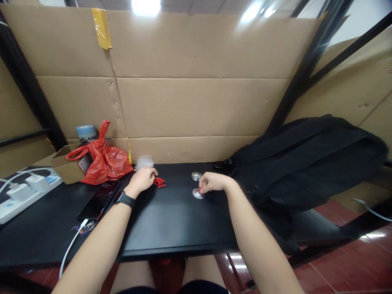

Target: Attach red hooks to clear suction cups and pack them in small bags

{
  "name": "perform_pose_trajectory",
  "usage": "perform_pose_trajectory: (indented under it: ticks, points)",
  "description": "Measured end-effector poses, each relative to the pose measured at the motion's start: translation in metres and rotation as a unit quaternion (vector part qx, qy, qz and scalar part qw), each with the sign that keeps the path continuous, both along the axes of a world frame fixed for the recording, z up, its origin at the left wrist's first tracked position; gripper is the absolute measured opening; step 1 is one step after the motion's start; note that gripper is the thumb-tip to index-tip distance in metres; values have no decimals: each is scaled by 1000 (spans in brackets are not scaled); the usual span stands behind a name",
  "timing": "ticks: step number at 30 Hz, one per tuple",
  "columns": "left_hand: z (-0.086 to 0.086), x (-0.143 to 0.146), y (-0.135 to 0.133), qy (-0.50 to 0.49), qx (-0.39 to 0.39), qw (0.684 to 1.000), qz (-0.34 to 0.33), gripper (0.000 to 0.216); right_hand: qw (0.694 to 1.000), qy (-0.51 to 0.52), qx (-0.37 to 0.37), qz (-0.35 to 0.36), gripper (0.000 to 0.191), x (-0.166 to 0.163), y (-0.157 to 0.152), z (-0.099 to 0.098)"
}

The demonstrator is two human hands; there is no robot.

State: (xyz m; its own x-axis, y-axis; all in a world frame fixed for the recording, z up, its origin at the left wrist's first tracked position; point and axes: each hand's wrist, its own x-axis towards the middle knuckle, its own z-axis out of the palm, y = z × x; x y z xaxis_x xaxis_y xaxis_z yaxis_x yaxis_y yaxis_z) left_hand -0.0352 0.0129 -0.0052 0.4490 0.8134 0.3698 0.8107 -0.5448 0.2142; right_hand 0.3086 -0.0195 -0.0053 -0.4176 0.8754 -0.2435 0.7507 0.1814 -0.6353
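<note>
My right hand [212, 181] is closed in a pinch on a small red piece [200, 189], held just over a clear round dish [197, 194]. Behind that dish stands a second clear round container [196, 176], close to my knuckles. To the left, my left hand [146, 178] rests on the table with loosely bent fingers apart and nothing visible in them. Its fingertips are beside a small pile of red pieces [159, 182], too small to name their kind. A dark watch [124, 199] is on my left wrist.
Black table [180, 228] with a cardboard wall [196, 106] behind. Clear plastic bags [143, 162] lie behind my left hand. At left are a red plastic bag [107, 161], cardboard box [69, 167], phone [99, 200], keys [87, 228] and power strip [29, 196]. A black backpack [309, 159] fills the right.
</note>
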Motion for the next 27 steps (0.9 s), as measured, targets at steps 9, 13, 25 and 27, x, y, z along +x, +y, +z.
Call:
perform_pose_trajectory:
  ticks: [9,13,25,27]
  points:
    - [11,21,-16,-65,8,988,-139,35,999,10,46,25,21,-23,-1,-2]
    - [13,30,-24,-52,-8,986,-160,35,997,17,50,52,14,-30,-3,-1]
    - [4,46,-38,-3,-45,973,-227,29,990,3,112,84,27,-63,-8,1]
    - [6,46,-39,-2,-43,973,-227,28,989,13,124,82,39,-67,-10,1]
